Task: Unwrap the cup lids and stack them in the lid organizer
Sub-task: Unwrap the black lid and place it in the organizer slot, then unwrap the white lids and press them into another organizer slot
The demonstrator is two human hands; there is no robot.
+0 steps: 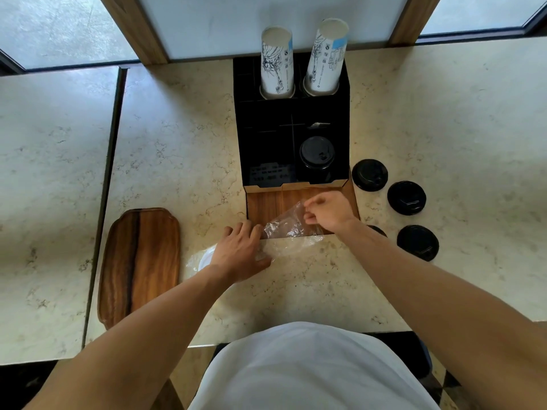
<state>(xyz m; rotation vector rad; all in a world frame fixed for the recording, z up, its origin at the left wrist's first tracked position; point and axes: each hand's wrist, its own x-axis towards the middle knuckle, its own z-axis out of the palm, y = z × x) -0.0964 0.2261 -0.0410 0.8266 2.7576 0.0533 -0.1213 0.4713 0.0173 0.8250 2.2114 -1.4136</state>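
A clear plastic wrapper [285, 229] stretches across the counter in front of the black lid organizer [268, 137]. My right hand [328, 211] pinches its raised far end. My left hand [239, 253] presses flat on the near end, where white lids [204, 258] show inside the wrap, mostly hidden under the hand. A stack of black lids [316, 153] sits in the organizer's front right slot. Three loose black lids lie on the counter to the right [370, 174], [406, 197], [417, 242]; a further one [377, 230] peeks from behind my right forearm.
Two tall stacks of paper cups [277, 63] [327, 56] stand in the organizer's back slots. A wooden tray [140, 261] lies left of my left hand. The organizer rests on a wooden base [263, 205]. A seam [114, 149] divides the marble counter at left.
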